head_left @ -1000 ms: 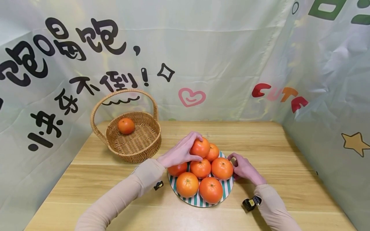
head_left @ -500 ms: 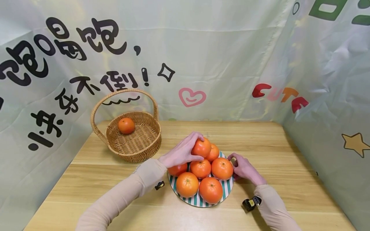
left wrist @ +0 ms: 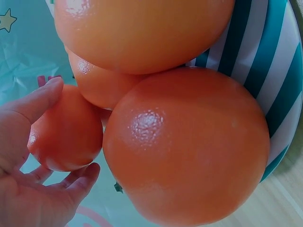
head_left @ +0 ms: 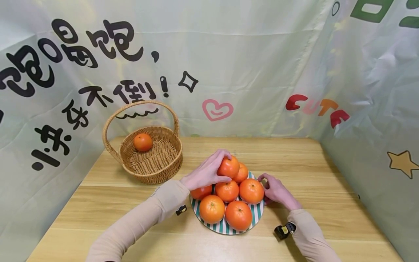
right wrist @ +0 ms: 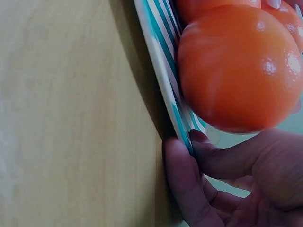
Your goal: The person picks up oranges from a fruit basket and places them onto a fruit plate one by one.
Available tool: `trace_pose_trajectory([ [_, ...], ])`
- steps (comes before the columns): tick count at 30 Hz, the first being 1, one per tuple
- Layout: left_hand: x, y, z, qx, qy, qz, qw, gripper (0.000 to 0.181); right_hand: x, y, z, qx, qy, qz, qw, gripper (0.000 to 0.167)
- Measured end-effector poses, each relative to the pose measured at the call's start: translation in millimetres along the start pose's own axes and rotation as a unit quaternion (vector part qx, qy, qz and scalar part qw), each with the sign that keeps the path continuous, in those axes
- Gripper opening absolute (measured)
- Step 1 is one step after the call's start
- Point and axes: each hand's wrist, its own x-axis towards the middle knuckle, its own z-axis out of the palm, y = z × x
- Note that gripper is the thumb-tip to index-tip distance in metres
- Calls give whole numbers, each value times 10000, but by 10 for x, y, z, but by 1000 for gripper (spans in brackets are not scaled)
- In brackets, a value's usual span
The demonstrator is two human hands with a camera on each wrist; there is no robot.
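In the head view my left hand (head_left: 203, 174) grips an orange (head_left: 228, 167) at the back of a striped plate (head_left: 226, 229). The left wrist view shows thumb and fingers on opposite sides of that orange (left wrist: 68, 132), right beside other oranges. At the plate's right side, my right hand (head_left: 277, 190) holds the rim. Seen from the right wrist, thumb and forefinger pinch the plate edge (right wrist: 163, 90) below a large orange (right wrist: 236, 71). Several more oranges lie on the plate, among them a front one (head_left: 239, 215). My left forearm and hand partly cover the leftmost orange (head_left: 201, 192).
A wicker basket (head_left: 163, 174) with a tall arched handle stands at the back left of the wooden table (head_left: 288, 153). One orange (head_left: 143, 142) lies inside it. Printed cloth (head_left: 255, 72) hangs behind and at both sides.
Over the last second the left hand and its orange have shifted very slightly to the right. The right hand and the plate stay in place.
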Motion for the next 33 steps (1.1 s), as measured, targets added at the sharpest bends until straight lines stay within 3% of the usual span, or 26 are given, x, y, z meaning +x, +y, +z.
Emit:
trace_pose_trajectory([
  [14,-23,5,-8,-2,21,-12,10000,67,-1,7,3,1,17,-38,10000,36],
  [22,-34,-31,-32,-188,124,-199,9995,79,-6,9,8,32,43,-58,10000,37],
  [33,-138,-174,-243,-507,293,-1175,9914,89,-7,6,4,29,34,-65,10000,37],
])
